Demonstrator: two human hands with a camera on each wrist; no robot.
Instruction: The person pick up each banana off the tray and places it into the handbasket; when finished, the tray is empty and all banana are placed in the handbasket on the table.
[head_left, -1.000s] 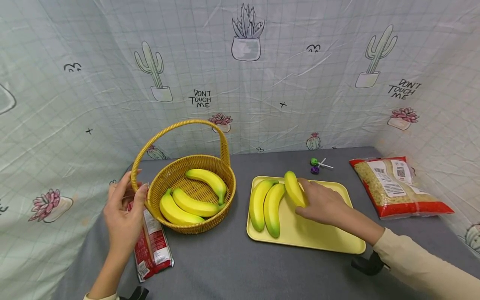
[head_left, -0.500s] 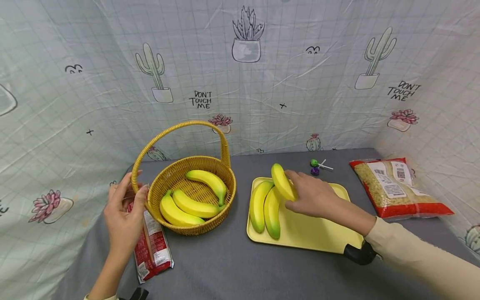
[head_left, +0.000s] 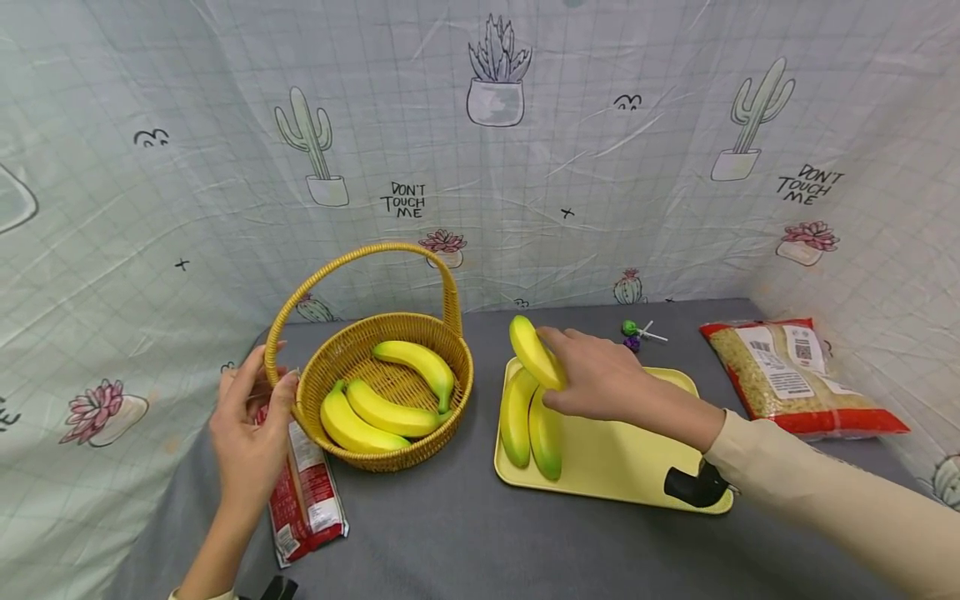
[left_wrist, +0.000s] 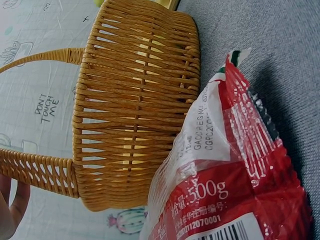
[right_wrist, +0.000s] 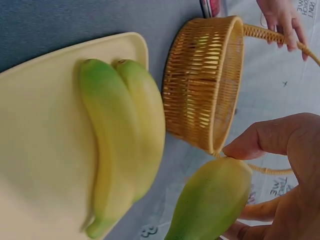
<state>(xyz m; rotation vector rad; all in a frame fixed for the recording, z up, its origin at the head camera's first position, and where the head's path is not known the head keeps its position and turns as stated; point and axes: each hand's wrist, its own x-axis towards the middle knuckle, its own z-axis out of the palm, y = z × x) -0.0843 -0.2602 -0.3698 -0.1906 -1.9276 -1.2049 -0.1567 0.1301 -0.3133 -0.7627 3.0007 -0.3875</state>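
My right hand (head_left: 600,379) grips a yellow banana (head_left: 534,352) lifted above the left end of the yellow tray (head_left: 637,467); the wrist view shows its greenish end (right_wrist: 210,202) between thumb and fingers. Two more bananas (head_left: 531,414) lie side by side on the tray, also seen as bananas (right_wrist: 122,135) from the right wrist. My left hand (head_left: 251,421) holds the base of the handle of a woven basket (head_left: 442,408) that contains three bananas (head_left: 382,404). The basket wall (left_wrist: 137,110) fills the left wrist view.
A red food packet (head_left: 303,492) lies by the basket's left side, close up as packet (left_wrist: 225,190). A bag of grain (head_left: 795,375) sits at the right. Two small lollipops (head_left: 633,333) lie behind the tray. Printed cloth walls surround the grey table (head_left: 465,533).
My right hand has lifted the banana off the tray and carried it left toward the basket. The left hand stays on the basket handle.
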